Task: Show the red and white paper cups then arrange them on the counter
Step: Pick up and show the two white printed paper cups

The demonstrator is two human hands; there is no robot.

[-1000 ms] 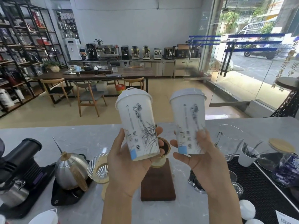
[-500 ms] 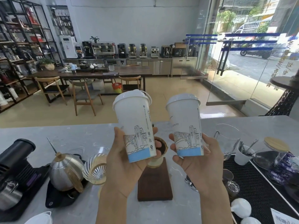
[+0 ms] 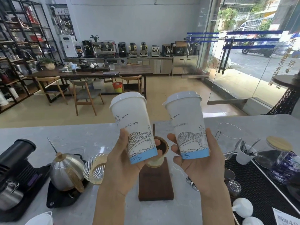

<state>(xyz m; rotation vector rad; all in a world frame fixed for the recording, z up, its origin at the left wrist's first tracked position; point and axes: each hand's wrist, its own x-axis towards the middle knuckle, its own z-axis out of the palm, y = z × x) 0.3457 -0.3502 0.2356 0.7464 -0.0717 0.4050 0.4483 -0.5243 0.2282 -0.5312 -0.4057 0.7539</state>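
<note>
I hold two tall white paper cups with white lids above the grey marble counter. Each has a line drawing of a bridge and a light blue band at the base; no red shows on either. My left hand grips the left cup near its bottom, tilted slightly left. My right hand grips the right cup the same way. The cups are side by side, a small gap between them.
Below the cups a coffee dripper sits on a dark wooden stand. A steel kettle and black grinder stand at left. A glass pitcher, white cup with spoons and jar stand at right on a black mat.
Both cups have been turned in my hands: the statue drawing faced me before, now the bridge drawing and printed text face me. The hands stay at about the same height.
</note>
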